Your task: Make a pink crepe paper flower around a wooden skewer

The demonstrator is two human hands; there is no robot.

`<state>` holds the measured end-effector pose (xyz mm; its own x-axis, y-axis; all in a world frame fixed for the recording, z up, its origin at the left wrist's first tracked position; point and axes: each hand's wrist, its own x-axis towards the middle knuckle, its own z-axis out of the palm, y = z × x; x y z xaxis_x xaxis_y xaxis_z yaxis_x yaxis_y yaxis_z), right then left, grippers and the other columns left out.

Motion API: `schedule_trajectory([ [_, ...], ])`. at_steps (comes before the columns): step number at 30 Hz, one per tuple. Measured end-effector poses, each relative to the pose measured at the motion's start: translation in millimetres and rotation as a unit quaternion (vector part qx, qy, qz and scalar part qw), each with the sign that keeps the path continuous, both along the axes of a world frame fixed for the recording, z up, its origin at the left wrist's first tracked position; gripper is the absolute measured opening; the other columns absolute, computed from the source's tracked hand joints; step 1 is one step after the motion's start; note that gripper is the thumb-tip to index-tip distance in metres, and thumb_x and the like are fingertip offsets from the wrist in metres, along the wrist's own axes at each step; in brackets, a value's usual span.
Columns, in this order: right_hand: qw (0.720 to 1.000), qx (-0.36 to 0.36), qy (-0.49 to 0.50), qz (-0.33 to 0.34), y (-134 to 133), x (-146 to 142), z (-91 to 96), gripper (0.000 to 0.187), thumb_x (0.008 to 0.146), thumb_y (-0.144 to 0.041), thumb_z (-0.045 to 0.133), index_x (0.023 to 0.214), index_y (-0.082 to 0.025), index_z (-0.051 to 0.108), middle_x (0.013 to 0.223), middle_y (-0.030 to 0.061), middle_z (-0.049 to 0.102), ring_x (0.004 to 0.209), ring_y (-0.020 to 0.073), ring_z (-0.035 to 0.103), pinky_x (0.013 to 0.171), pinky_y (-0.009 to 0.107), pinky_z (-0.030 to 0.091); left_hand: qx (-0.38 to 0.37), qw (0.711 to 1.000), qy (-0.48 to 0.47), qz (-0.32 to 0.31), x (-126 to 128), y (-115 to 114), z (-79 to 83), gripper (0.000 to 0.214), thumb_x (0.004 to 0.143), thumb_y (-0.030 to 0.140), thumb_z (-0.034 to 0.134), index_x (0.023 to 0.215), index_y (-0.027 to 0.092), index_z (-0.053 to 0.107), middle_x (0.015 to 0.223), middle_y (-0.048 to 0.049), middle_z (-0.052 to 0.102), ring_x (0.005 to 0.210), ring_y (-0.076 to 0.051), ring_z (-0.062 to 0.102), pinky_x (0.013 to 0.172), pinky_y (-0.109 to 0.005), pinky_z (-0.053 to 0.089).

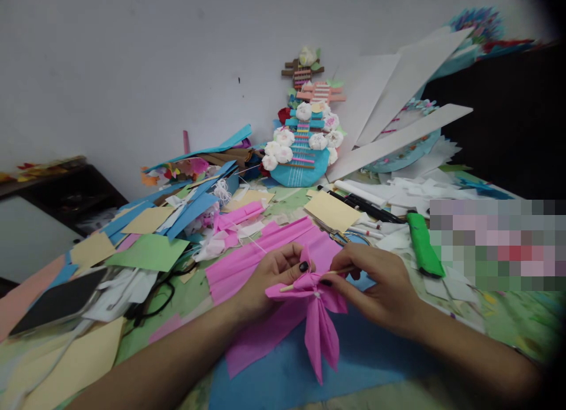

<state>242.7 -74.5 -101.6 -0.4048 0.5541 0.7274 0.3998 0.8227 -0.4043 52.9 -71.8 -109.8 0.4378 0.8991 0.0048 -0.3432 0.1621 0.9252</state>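
My left hand (265, 277) pinches a pink crepe paper flower (322, 333) at its gathered middle, with the thumb and fingers closed on the paper. Pointed petals hang down below the fingers, and a small white spot shows at the tied centre. My right hand (380, 283) is closed around a thin wooden stick (340, 271) at the flower's right side. A pale stick end pokes out on the left, among the petals. Beneath the hands, a pink crepe paper sheet (260, 339) lies over a blue sheet (367, 363).
Scissors (358, 239) lie behind my right hand, partly under a cream paper (331, 211). A green pouch (424, 244) and black pens (367, 205) are to the right. Paper scraps and a dark tablet-like slab (57, 301) cover the left. Blue flowered paper instruments (296, 165) lean against the wall.
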Motion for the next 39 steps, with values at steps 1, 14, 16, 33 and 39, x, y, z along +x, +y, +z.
schedule_trajectory([
  [1,1.0,0.003,-0.002,0.0,-0.1,0.1,0.1,0.014,0.084,-0.024,0.061,0.074,-0.016,0.057,0.06,0.0,0.057,0.054,0.0095,0.05,0.052,0.022,0.037,-0.001,1.0,0.0,-0.001,0.3,-0.3,0.9,0.032,0.068,0.035,0.077,0.075,0.012,0.056,0.068,-0.0007,0.054,0.057,-0.008,0.048,0.055,-0.018,0.036],
  [14,1.0,0.0,0.007,-0.002,-2.2,-1.3,-1.0,0.013,0.083,-0.026,0.063,0.077,-0.017,0.056,0.065,0.0006,0.059,0.06,0.0118,0.052,0.057,0.024,0.04,0.026,1.0,0.008,-0.008,-1.3,2.6,0.2,0.032,0.067,0.038,0.077,0.072,0.012,0.057,0.067,-0.0001,0.051,0.059,-0.009,0.045,0.057,-0.02,0.034],
  [16,1.0,-0.005,0.005,0.002,-2.2,-1.2,-0.5,0.012,0.083,-0.025,0.064,0.078,-0.017,0.056,0.066,0.0005,0.058,0.061,0.0119,0.052,0.058,0.025,0.04,0.021,1.0,-0.002,-0.004,-1.3,3.0,-0.2,0.032,0.067,0.036,0.077,0.07,0.012,0.057,0.067,0.0002,0.051,0.059,-0.008,0.046,0.057,-0.02,0.034],
  [33,0.999,-0.039,0.015,0.001,-0.9,-1.8,0.9,0.016,0.081,-0.029,0.067,0.078,-0.017,0.056,0.069,0.0016,0.058,0.065,0.0134,0.052,0.061,0.026,0.039,0.024,1.0,-0.008,-0.002,-4.5,6.7,-9.8,0.027,0.074,0.033,0.072,0.074,0.013,0.054,0.068,-0.0004,0.052,0.06,-0.009,0.046,0.06,-0.022,0.034],
  [39,0.999,-0.041,0.004,0.007,0.4,-0.7,0.2,0.016,0.081,-0.028,0.066,0.077,-0.015,0.057,0.068,0.0022,0.057,0.063,0.013,0.051,0.06,0.026,0.038,0.029,0.999,-0.009,-0.013,-4.8,8.7,-10.4,0.029,0.071,0.034,0.074,0.072,0.013,0.055,0.067,-0.0003,0.053,0.06,-0.01,0.047,0.059,-0.022,0.034],
])
